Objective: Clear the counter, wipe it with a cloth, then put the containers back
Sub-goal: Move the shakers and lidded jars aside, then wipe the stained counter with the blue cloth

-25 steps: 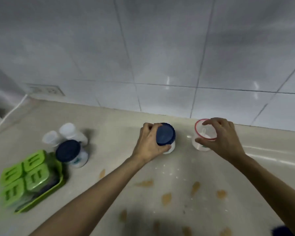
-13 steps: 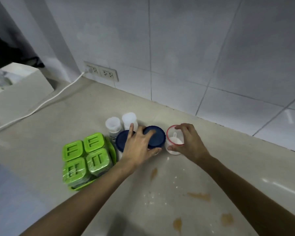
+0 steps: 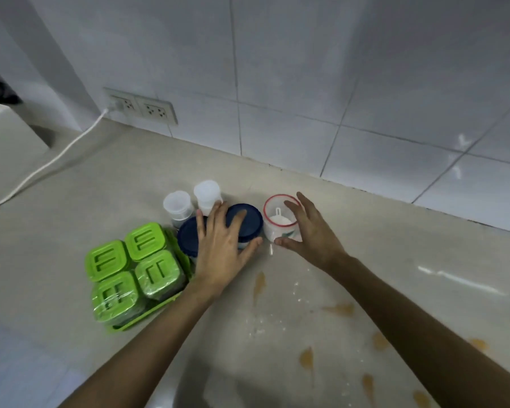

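Note:
On the beige counter point(image 3: 365, 260) stand two jars with dark blue lids: one point(image 3: 249, 220) under my left hand point(image 3: 220, 248), the other point(image 3: 187, 238) just left of it. The fingers of my left hand lie straight and spread over both lids. An open white jar with a red rim point(image 3: 277, 222) and a white scoop inside stands to the right. My right hand point(image 3: 312, 231) is beside it with fingers spread, thumb near its base. Whether the right hand touches the jar is unclear. Two small clear jars point(image 3: 178, 206) stand behind.
A green tray with several green-lidded boxes point(image 3: 133, 266) sits at the left. Orange stains point(image 3: 259, 285) and white powder point(image 3: 259, 325) mark the counter in front. A wall socket point(image 3: 142, 106) with a white cable point(image 3: 42, 166) is at the back left, by the tiled wall.
Both hands slid their jars left next to the other containers. The grips have loosened: the fingers of both hands are now straightened and spread. The camera turned left.

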Demonstrator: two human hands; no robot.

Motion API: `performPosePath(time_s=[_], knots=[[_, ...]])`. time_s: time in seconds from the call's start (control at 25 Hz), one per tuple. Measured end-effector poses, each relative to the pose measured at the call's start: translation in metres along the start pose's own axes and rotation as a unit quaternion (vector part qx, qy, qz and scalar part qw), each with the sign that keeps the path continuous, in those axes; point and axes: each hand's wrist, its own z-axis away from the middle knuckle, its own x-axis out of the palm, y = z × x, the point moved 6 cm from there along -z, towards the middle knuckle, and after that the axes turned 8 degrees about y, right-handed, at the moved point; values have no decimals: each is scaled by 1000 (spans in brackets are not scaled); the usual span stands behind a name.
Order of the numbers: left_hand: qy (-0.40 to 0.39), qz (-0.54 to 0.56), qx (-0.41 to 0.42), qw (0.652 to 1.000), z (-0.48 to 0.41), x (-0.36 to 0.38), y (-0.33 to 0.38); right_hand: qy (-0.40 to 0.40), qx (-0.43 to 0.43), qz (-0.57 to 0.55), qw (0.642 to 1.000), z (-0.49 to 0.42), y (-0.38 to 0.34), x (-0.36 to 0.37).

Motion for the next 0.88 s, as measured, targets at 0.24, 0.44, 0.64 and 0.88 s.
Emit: performPosePath(time_s=[0.24,0.44,0.64,0.88], knots=[[-66,210,167,961,130,-5,118,78,129,-66,986,193,43,-43],[-160,225,272,922,229,23,233,119,252,-63,958,368,101,-77],[-198,154,342,906,272,46,337,153,323,23,934,487,182,-132],[-249,76,337,905,286,66,387,215,298,115,923,523,258,-195]])
